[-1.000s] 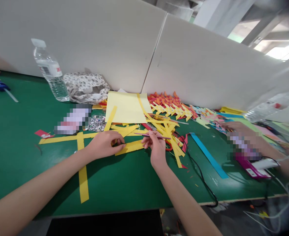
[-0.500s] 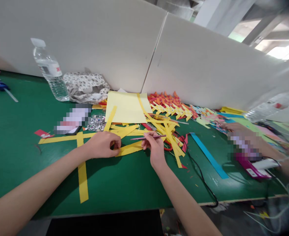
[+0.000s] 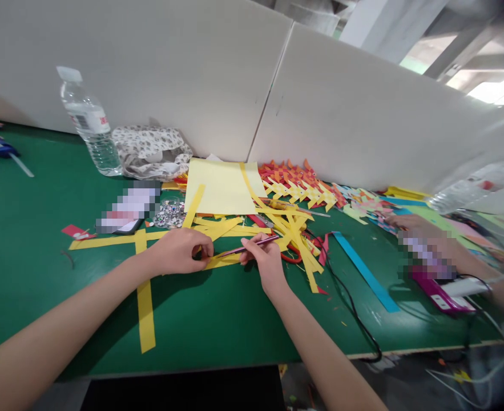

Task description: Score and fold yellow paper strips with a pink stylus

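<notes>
My left hand (image 3: 182,252) is closed, fingertips pinching the left end of a short yellow paper strip (image 3: 228,261) just above the table. A slim, dark pink pointed tool (image 3: 252,244) lies in the closed fingers of my right hand (image 3: 265,260). Its tip points left along that strip, close to my left fingertips; whether it touches the paper I cannot tell. My right fingertips are also at the strip's right end. Under my left wrist, a long yellow strip (image 3: 146,317) crosses another yellow strip (image 3: 101,242).
Behind my hands are a pale yellow sheet (image 3: 224,188), a tub of small gems (image 3: 169,212) and a phone (image 3: 127,210). A water bottle (image 3: 89,123) stands at left. Right lie a blue strip (image 3: 365,271), a black cable (image 3: 350,302) and another person's hand (image 3: 418,228).
My right hand has shifted slightly left and tilted the pointed tool, bringing its tip down-left toward my left fingertips. My left hand stays on the strip.
</notes>
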`<state>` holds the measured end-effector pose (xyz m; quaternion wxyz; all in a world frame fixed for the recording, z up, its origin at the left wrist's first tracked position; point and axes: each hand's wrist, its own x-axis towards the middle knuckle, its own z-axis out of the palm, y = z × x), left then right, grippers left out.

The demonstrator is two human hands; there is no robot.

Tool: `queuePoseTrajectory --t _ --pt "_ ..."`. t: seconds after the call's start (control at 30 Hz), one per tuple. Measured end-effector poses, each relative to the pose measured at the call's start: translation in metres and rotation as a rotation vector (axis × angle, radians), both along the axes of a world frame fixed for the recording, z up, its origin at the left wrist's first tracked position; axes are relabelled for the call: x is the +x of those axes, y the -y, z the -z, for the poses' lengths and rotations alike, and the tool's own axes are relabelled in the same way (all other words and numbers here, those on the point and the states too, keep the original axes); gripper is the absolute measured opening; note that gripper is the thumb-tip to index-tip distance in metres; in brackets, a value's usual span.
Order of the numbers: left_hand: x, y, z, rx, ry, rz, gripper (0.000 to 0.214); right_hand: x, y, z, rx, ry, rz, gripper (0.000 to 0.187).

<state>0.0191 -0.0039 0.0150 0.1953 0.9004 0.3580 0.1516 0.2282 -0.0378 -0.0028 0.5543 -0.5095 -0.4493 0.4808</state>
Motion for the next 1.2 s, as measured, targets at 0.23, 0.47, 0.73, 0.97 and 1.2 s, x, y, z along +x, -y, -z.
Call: queuePoseTrajectory --t 0.23,0.47,0.73,0.97,1.2 --pt "-0.003 -0.002 -0.004 -0.050 -0.006 0.020 0.019 -0.002 0.002 -0.002 0.030 0.027 -0.098 0.027" --pt "-0.004 -0.003 -0.005 -0.048 -0.034 0.016 0.016 -0.005 0.004 -0.002 0.052 0.091 -0.141 0.026" --pt "-0.004 -0.003 -0.006 -0.066 -0.030 0.011 0.016 0.003 0.003 -0.003 0.040 0.071 -0.011 0.024" --pt "-0.005 -0.004 -0.003 -0.061 -0.005 0.022 0.015 0.011 0.003 -0.004 0.083 0.051 0.101 0.024" --pt "-0.003 -0.005 -0.006 -0.086 -0.046 0.005 0.016 0.000 0.003 -0.002 0.069 0.051 -0.103 0.025"
